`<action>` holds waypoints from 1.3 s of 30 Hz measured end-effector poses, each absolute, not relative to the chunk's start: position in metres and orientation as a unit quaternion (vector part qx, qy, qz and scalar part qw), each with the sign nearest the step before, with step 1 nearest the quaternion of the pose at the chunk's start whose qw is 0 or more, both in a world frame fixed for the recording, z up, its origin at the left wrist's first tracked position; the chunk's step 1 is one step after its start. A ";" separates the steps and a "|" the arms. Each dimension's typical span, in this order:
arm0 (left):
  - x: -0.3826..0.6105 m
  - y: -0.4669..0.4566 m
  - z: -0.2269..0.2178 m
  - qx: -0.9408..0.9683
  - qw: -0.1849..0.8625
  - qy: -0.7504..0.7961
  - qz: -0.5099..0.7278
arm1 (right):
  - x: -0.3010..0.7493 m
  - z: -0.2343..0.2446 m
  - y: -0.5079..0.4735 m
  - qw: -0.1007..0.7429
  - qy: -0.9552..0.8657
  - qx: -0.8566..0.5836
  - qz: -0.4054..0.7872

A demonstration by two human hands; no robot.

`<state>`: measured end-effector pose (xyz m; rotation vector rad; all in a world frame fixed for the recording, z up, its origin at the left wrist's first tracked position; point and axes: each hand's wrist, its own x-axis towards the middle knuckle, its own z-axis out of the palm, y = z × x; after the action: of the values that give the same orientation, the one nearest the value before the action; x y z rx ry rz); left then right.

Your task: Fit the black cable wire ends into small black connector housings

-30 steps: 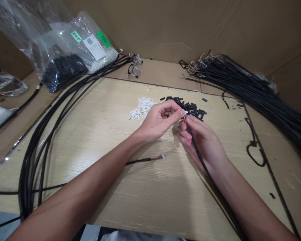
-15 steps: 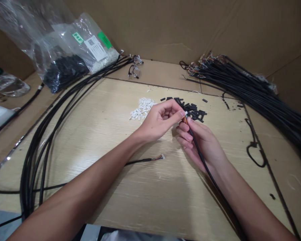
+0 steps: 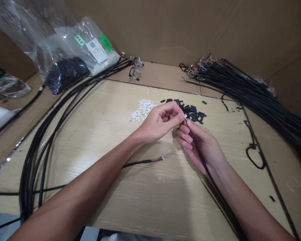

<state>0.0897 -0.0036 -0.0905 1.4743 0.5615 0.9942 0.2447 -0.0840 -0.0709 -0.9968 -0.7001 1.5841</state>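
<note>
Black cable (image 3: 196, 144) in right hand (image 3: 202, 137), fingers curled round it; left hand (image 3: 160, 121) grip narrow, pinching its white connector (image 3: 186, 116), three o'clock of view centre. Risk: tugging too hard could pull coloured wires (image 3: 185, 122) loose.

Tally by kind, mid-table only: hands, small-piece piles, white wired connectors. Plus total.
Bare hands: 2, left hand and right hand
Piles of small loose pieces: 2, white pile and black pile
White wired block connectors: 2, held connector and unheld connector
Total: 6
</note>
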 end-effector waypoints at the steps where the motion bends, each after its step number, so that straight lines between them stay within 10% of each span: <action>1: 0.089 -0.003 -0.090 0.639 0.592 0.241 0.428 | 0.245 -0.071 -0.084 0.541 -0.295 -0.421 0.666; 17: 0.094 -0.009 -0.090 0.607 0.615 0.240 0.443 | 0.242 -0.076 -0.087 0.609 -0.450 -0.524 0.391; 39: 0.092 -0.009 -0.092 0.663 0.565 0.248 0.424 | 0.242 -0.086 -0.096 0.500 -0.652 -0.569 -0.030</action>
<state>0.0922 -0.0089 -0.0915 1.5589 0.5828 0.9980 0.2417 -0.0965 -0.0862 -1.3761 -1.5756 -0.0734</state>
